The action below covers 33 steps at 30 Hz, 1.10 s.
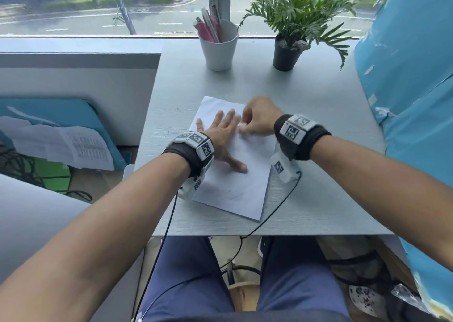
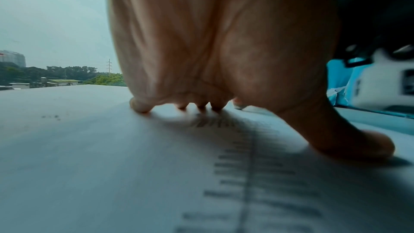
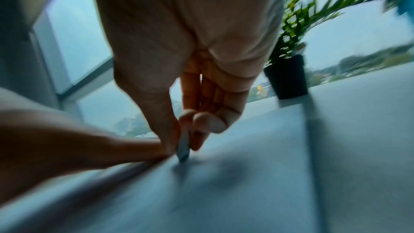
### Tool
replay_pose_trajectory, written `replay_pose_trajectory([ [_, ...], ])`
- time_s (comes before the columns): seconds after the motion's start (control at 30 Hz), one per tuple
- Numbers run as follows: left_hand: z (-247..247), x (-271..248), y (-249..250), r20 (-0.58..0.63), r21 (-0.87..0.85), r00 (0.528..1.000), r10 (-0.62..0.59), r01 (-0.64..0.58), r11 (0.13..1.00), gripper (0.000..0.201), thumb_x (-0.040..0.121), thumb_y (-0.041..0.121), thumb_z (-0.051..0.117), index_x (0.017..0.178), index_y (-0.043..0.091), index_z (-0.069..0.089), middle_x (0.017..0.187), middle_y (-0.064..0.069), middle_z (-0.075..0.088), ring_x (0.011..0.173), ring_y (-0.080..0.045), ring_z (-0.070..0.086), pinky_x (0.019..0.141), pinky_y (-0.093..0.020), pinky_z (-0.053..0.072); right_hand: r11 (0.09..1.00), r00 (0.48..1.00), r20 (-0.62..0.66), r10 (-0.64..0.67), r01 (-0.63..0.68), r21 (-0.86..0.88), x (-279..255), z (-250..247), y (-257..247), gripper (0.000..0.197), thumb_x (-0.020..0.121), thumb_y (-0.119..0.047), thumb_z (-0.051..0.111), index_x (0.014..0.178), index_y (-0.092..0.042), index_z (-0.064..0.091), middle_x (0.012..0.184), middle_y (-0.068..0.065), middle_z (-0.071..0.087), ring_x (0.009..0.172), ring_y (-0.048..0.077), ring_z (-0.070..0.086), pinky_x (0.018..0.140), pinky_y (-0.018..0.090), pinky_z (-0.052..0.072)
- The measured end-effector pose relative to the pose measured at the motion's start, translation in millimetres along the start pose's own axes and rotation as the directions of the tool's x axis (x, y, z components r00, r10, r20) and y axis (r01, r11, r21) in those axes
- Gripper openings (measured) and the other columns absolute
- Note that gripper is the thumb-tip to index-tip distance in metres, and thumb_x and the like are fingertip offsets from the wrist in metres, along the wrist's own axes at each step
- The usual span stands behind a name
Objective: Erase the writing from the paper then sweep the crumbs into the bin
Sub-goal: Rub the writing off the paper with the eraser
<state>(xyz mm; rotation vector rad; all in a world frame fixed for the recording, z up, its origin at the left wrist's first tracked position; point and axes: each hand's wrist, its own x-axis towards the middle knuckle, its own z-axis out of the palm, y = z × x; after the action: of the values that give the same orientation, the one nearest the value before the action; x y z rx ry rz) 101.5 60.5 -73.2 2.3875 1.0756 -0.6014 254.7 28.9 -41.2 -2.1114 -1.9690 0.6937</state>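
A white sheet of paper [image 1: 245, 174] lies tilted on the grey desk [image 1: 318, 125], with faint grey marks near its lower edge. My left hand [image 1: 220, 135] lies flat on the paper with straight, spread fingers, pressing it down; the left wrist view shows the left hand [image 2: 201, 59] from behind on the paper [image 2: 112, 166]. My right hand [image 1: 255, 120] pinches a small white eraser [image 1: 242, 125] just beyond my left fingertips. In the right wrist view, the thumb and fingers of my right hand [image 3: 186, 130] hold the thin eraser [image 3: 184, 146] with its tip on the paper [image 3: 224, 192].
A white cup [image 1: 219, 49] of pens and a potted plant [image 1: 286, 54] stand at the desk's far edge by the window. A few eraser crumbs [image 2: 51, 117] lie on the paper's left side. Blue plastic-wrapped material [image 1: 411, 89] borders the desk's right side. Wrist cables [image 1: 277, 209] trail over the desk's near edge.
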Motion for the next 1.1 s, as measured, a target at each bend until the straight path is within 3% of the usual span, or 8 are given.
replay_pose_trajectory([
  [0.1, -0.6, 0.9, 0.5, -0.007, 0.009, 1.000, 0.006, -0.006, 1.000, 0.155, 0.049, 0.083, 0.075, 0.153, 0.028, -0.025, 0.158, 0.009, -0.036, 0.146, -0.021, -0.031, 0.110, -0.073, -0.009, 0.997, 0.991, 0.118, -0.063, 0.068, -0.038, -10.4, 7.3, -8.2, 0.015, 0.074, -0.023, 0.074, 0.073, -0.009, 0.076, 0.071, 0.007, 0.072, 0.064, 0.017, 0.061, 0.057, 0.023, 0.047],
  [0.23, 0.4, -1.9, -1.5, -0.032, -0.004, 0.999, 0.002, -0.002, 1.000, 0.155, 0.049, 0.082, 0.076, 0.154, 0.025, -0.023, 0.159, 0.011, -0.033, 0.147, -0.018, -0.029, 0.112, -0.072, -0.008, 0.998, 0.997, -0.044, 0.057, -0.055, 0.034, 4.2, -13.3, 10.5, 0.018, 0.071, -0.026, 0.077, 0.078, -0.010, 0.078, 0.075, 0.007, 0.074, 0.068, 0.014, 0.065, 0.059, 0.020, 0.047],
  [0.37, 2.2, 3.2, -1.2, -0.028, 0.012, 1.000, 0.004, -0.004, 1.000, 0.159, 0.046, 0.085, 0.075, 0.151, 0.026, -0.030, 0.158, 0.010, -0.035, 0.146, -0.019, -0.031, 0.110, -0.074, -0.009, 0.996, 0.991, 0.112, -0.078, 0.083, -0.037, -18.9, 10.1, -9.2, 0.017, 0.073, -0.025, 0.076, 0.073, -0.009, 0.074, 0.069, 0.004, 0.070, 0.063, 0.017, 0.061, 0.055, 0.021, 0.045],
  [0.6, -4.7, -3.1, 4.4, 0.008, 0.036, 1.000, 0.006, -0.007, 0.999, 0.137, 0.051, 0.080, 0.077, 0.150, 0.053, -0.016, 0.158, 0.003, -0.036, 0.145, -0.027, -0.033, 0.106, -0.079, -0.005, 0.995, 0.998, -0.027, 0.054, -0.052, 0.084, -16.9, -15.3, 32.2, 0.016, 0.073, -0.024, 0.081, 0.082, -0.011, 0.078, 0.064, -0.004, 0.065, 0.057, 0.004, 0.056, 0.053, 0.012, 0.038],
  [0.8, -8.6, 1.6, 7.2, 0.036, 0.077, 0.999, -0.026, 0.023, 0.997, 0.139, 0.047, 0.082, 0.077, 0.146, 0.057, -0.017, 0.157, 0.001, -0.038, 0.145, -0.030, -0.032, 0.105, -0.081, 0.000, 0.999, 0.998, 0.051, -0.039, 0.038, 0.023, -40.7, 3.8, 19.5, 0.008, 0.074, -0.024, 0.078, 0.076, -0.016, 0.078, 0.057, -0.010, 0.059, 0.051, 0.002, 0.051, 0.046, 0.005, 0.031],
  [0.93, -7.5, 2.7, 8.3, 0.035, 0.071, 0.999, -0.023, 0.020, 0.997, 0.138, 0.047, 0.080, 0.078, 0.146, 0.059, -0.017, 0.157, 0.002, -0.038, 0.146, -0.030, -0.032, 0.105, -0.081, 0.001, 0.995, 0.995, -0.072, 0.067, -0.061, 0.079, -32.1, -3.8, 33.3, 0.016, 0.074, -0.025, 0.078, 0.081, -0.011, 0.078, 0.064, -0.004, 0.064, 0.058, 0.006, 0.055, 0.053, 0.011, 0.036],
  [1.03, -7.8, 2.0, 7.8, 0.037, 0.082, 0.999, -0.035, 0.032, 0.996, 0.140, 0.046, 0.082, 0.076, 0.146, 0.057, -0.019, 0.157, 0.002, -0.039, 0.145, -0.030, -0.033, 0.105, -0.081, 0.000, 0.997, 0.997, 0.059, -0.057, 0.054, 0.053, -45.9, 9.0, 17.3, 0.011, 0.075, -0.025, 0.077, 0.076, -0.015, 0.077, 0.061, -0.007, 0.063, 0.053, 0.002, 0.052, 0.051, 0.010, 0.037],
  [1.1, -7.5, 2.0, 8.6, 0.032, 0.079, 0.999, -0.031, 0.028, 0.996, 0.140, 0.046, 0.082, 0.077, 0.146, 0.058, -0.018, 0.157, 0.002, -0.038, 0.146, -0.029, -0.032, 0.105, -0.080, 0.001, 0.997, 0.998, 0.062, -0.031, 0.027, 0.069, -43.9, 4.6, 21.3, 0.010, 0.076, -0.025, 0.077, 0.075, -0.015, 0.078, 0.063, -0.004, 0.067, 0.055, 0.003, 0.054, 0.052, 0.011, 0.038],
])
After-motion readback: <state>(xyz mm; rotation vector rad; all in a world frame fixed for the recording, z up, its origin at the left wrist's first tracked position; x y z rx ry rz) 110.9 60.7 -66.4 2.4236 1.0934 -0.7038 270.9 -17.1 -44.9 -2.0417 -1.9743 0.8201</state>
